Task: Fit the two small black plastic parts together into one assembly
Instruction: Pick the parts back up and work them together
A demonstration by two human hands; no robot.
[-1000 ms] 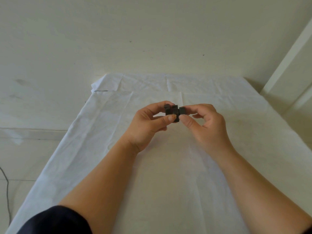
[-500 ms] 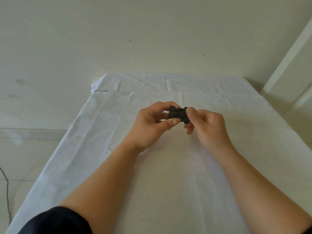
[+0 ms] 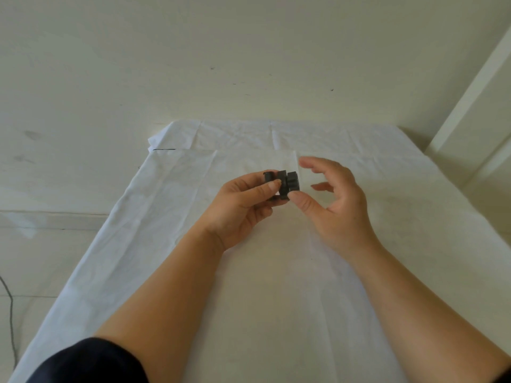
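Note:
The two small black plastic parts (image 3: 286, 185) sit pressed together as one block, held above the white cloth. My left hand (image 3: 240, 205) grips the block's left side between thumb and fingers. My right hand (image 3: 337, 205) is just to the right with its fingers spread apart; only its thumb tip is at the block's lower right corner, and I cannot tell whether it touches. The seam between the two parts shows as a groove; the underside of the block is hidden by my left fingers.
A table covered with a white cloth (image 3: 276, 286) runs away from me to a pale wall (image 3: 249, 51). A wall corner (image 3: 475, 100) rises at the right. A thin dark cable (image 3: 9, 313) lies on the floor at the far left.
My right hand has let go of the black block and spread its fingers, drawing back to the right. The left hand keeps holding the joined parts at about the same spot.

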